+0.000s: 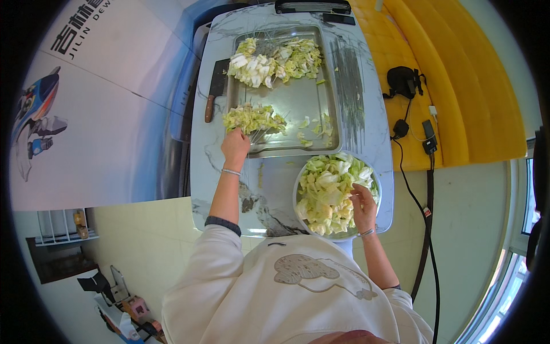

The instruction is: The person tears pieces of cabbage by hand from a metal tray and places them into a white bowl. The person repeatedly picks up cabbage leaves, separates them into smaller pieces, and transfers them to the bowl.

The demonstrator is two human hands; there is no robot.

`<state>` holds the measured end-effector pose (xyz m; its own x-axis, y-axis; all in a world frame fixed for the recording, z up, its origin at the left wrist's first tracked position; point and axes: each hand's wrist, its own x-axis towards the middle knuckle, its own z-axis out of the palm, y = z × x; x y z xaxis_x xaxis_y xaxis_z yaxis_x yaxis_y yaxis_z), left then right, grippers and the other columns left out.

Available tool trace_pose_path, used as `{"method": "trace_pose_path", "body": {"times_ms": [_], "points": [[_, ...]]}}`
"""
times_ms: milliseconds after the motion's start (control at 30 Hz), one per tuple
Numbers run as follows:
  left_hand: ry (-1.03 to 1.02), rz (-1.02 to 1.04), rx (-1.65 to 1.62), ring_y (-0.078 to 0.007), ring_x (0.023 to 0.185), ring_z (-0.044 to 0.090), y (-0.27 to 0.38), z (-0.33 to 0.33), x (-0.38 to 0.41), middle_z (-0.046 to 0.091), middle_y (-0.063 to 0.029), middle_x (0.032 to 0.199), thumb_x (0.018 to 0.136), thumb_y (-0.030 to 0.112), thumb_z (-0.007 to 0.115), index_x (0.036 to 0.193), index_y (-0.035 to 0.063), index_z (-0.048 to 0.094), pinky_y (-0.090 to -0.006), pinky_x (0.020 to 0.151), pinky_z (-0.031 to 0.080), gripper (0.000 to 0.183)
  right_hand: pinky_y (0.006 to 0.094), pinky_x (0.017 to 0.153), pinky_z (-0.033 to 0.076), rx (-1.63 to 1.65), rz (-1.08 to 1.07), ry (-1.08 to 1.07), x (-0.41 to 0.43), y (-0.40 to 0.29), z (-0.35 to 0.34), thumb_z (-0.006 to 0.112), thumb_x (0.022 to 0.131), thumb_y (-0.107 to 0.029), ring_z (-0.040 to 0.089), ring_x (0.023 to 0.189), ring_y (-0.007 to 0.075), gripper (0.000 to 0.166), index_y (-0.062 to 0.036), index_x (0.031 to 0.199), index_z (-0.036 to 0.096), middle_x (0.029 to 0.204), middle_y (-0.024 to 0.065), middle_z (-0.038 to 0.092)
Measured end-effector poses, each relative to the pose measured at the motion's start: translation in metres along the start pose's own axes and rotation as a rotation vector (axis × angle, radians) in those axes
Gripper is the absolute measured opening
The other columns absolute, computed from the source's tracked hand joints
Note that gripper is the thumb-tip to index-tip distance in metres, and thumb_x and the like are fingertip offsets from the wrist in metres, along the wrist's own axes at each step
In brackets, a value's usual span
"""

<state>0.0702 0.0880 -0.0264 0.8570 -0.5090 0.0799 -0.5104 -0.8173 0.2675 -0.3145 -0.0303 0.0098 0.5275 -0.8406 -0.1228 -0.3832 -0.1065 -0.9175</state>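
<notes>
My left hand (235,148) is at the near left corner of a metal tray (296,96), its fingers closed around what looks like a thin skewer beside a pile of skewered cabbage pieces (253,118). My right hand (364,206) is over a round bowl (296,195) heaped with cut cabbage leaves (328,185). Its fingertips touch the leaves at the bowl's right side; whether they pinch one is unclear. Two larger heaps of skewered cabbage, a left one (252,66) and a right one (300,58), lie across the tray's far end.
Many thin skewers (349,86) lie right of the tray on the marble-patterned table (219,172). A cleaver (218,81) with a wooden handle rests at the left. A dark phone-like slab (338,19) lies at the far end. Cables (406,159) run beside a yellow sofa (468,99).
</notes>
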Motion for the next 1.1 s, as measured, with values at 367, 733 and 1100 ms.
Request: {"method": "trace_pose_path", "body": {"times_ms": [367, 733, 1100], "points": [[0.075, 0.205, -0.284, -0.0325, 0.084, 0.058, 0.062, 0.005, -0.013, 0.056, -0.0127, 0.094, 0.074, 0.011, 0.059, 0.094, 0.0078, 0.057, -0.0410, 0.069, 0.048, 0.020, 0.0257, 0.068, 0.048, 0.004, 0.026, 0.026, 0.001, 0.004, -0.006, 0.053, 0.082, -0.001, 0.059, 0.076, 0.0133, 0.026, -0.0036, 0.107, 0.058, 0.092, 0.0077, 0.061], [-0.603, 0.310, -0.007, -0.0405, 0.092, 0.056, 0.154, 0.061, 0.010, 0.041, -0.0252, 0.113, 0.062, 0.010, 0.074, 0.120, 0.0060, 0.036, -0.0442, 0.074, 0.050, 0.069, 0.0238, 0.069, 0.049, 0.020, -0.038, -0.025, 0.011, -0.002, -0.001, 0.051, 0.083, 0.001, 0.057, 0.075, 0.0103, 0.026, -0.0013, 0.108, 0.057, 0.091, 0.0071, 0.059], [-0.565, 0.433, -0.767, -0.0257, 0.075, 0.060, 0.170, 0.095, 0.017, 0.061, -0.0118, 0.085, 0.069, 0.006, 0.065, 0.103, 0.0045, 0.057, -0.0336, 0.069, 0.048, 0.035, 0.0232, 0.065, 0.049, -0.066, -0.099, -0.018, 0.071, -0.002, 0.001, 0.051, 0.083, -0.001, 0.055, 0.071, 0.0081, 0.024, -0.0024, 0.106, 0.058, 0.086, 0.0046, 0.059]]}}
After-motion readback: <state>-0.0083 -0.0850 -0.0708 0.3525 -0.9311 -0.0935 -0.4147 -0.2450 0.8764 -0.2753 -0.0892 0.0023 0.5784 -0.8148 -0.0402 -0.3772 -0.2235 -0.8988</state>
